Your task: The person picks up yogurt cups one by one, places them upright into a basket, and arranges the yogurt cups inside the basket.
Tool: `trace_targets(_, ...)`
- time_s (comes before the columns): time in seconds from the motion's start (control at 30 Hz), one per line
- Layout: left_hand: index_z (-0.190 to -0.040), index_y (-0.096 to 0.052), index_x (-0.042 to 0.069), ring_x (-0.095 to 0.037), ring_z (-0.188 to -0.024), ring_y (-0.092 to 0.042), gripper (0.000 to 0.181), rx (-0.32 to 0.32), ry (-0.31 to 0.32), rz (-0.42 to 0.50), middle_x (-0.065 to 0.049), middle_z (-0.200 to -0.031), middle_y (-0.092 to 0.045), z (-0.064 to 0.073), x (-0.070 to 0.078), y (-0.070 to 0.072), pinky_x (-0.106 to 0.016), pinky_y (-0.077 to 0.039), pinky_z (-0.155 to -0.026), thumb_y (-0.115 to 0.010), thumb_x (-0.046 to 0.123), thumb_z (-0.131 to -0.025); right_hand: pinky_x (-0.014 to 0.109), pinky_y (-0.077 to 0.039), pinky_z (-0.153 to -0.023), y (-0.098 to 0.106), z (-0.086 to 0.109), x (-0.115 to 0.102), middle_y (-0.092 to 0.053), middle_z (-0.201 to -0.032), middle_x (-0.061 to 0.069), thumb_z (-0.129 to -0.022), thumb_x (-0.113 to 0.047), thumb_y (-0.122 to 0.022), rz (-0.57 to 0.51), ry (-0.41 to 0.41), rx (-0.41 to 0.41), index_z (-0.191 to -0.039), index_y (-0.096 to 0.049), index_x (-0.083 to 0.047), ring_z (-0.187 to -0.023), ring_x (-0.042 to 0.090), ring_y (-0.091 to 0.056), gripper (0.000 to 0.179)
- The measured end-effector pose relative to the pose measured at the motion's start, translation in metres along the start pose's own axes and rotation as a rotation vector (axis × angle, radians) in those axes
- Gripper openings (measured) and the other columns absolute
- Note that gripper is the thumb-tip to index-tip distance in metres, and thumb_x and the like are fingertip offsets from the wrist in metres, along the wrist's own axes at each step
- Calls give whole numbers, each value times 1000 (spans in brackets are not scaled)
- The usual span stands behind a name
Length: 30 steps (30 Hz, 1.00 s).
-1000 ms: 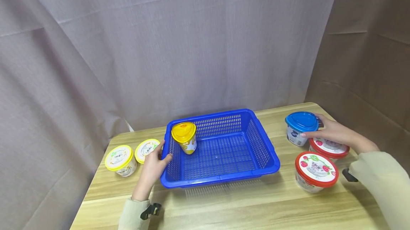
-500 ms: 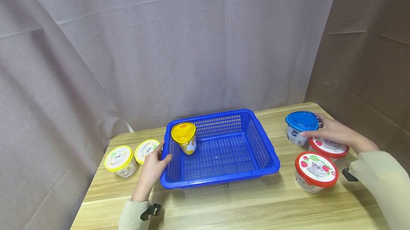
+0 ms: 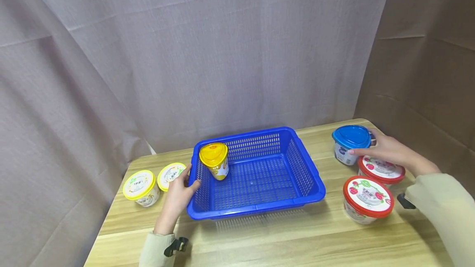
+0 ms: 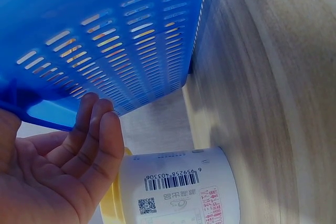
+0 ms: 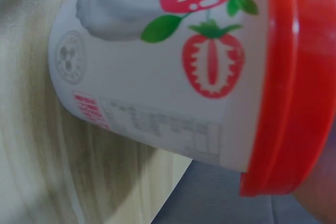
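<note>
My left hand [image 3: 177,196] grips the left rim of a blue perforated plastic basket [image 3: 256,208], thumb over the edge and fingers along the outside. Inside the basket, at its left end, leans a yellow-lidded cup [image 3: 219,170]. At the far right, my right hand [image 3: 391,151] holds a blue-lidded yogurt cup [image 3: 343,154] from its right side, thumb at the front. Most of those fingers are hidden behind the cup. A red-lidded strawberry cup [image 5: 157,77] fills the right wrist view and blocks the blue-lidded one.
Two yellow-lidded tubs [image 3: 141,187] stand left of the basket; one [image 4: 178,182] shows close by the left fingers in the left wrist view. Two red-lidded tubs [image 3: 368,197] stand near the right forearm. Behind the wooden table [image 3: 259,242] hangs a grey curtain [image 3: 237,52].
The blue-lidded yogurt cup has risen slightly and shifted a little right with my right hand. My left hand keeps its grip on the basket rim.
</note>
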<state>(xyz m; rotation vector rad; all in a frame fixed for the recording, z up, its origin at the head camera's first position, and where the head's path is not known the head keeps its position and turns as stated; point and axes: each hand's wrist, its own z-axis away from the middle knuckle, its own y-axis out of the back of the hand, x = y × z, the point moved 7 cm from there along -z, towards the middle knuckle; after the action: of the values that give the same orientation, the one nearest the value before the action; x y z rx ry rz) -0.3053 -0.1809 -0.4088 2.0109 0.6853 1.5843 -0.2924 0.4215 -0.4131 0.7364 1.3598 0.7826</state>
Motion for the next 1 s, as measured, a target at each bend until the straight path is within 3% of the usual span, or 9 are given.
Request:
trace_targets(0.2, -146, -47, -5, -24, -85, -69, 64, 0, 6, 6, -18, -102, -71, -1, -1, -1, -43, -58, -80, -71, 15, -90, 69, -48, -87, 7, 0, -9, -22, -146, 46, -86, -60, -70, -20, 7, 6, -157, 10, 2, -124, 67, -32, 124)
trace_targets(0.6, -145, -48, -7, -24, -84, -69, 62, -2, -1, 10, -18, -100, -71, 0, -1, -1, -43, -58, -79, -70, 13, -90, 75, -40, -92, 27, -8, -55, -25, -146, 46, -89, -55, -69, -33, 66, 39, -156, 6, 8, -127, 65, -31, 118)
trace_targets(1.0, -146, -47, -5, -24, -85, -70, 64, 0, -2, 12, -18, -101, -72, -1, -2, -2, -41, -58, -78, -70, 15, -89, 75, -41, -92, 32, -15, -74, -27, -146, 45, -91, -50, -69, -64, 123, 49, -157, 5, 7, -128, 63, -33, 114)
